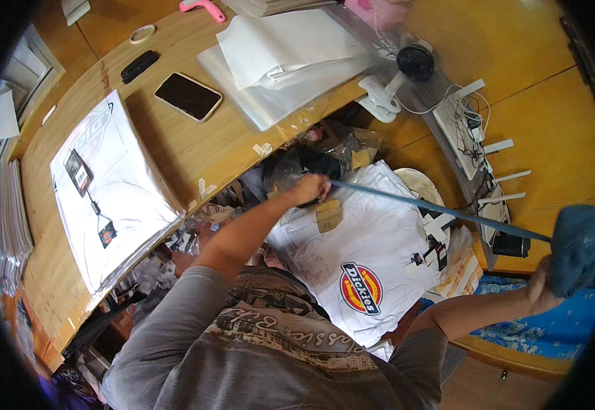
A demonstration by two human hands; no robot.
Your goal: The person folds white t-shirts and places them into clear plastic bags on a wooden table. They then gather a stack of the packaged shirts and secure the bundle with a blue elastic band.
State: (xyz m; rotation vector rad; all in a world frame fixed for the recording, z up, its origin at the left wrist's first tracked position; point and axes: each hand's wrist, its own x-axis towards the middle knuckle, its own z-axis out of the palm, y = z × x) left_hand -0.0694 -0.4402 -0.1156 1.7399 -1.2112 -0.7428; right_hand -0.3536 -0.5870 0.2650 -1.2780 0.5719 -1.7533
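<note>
On the left, folded white shirts (137, 171) lie in a neat pile on the table (236, 147), so that pile looks done. A black phone (188, 97) lies near it. Next comes your left hand (310, 189). Its fingers look bent tight around one end of the blue strip, but I can't see every fingertip. More white cloth (386, 236) lies in front of you, not in a neat pile, so it looks like there is tidying left there. The blue strip (441, 208) goes over it, pulled straight between your hands. It isn't wrapped around anything yet. On the right, your right hand (542, 290) grips the blue bundle (577, 249). The strip runs right up to that bundle, so they don't look apart yet.
</note>
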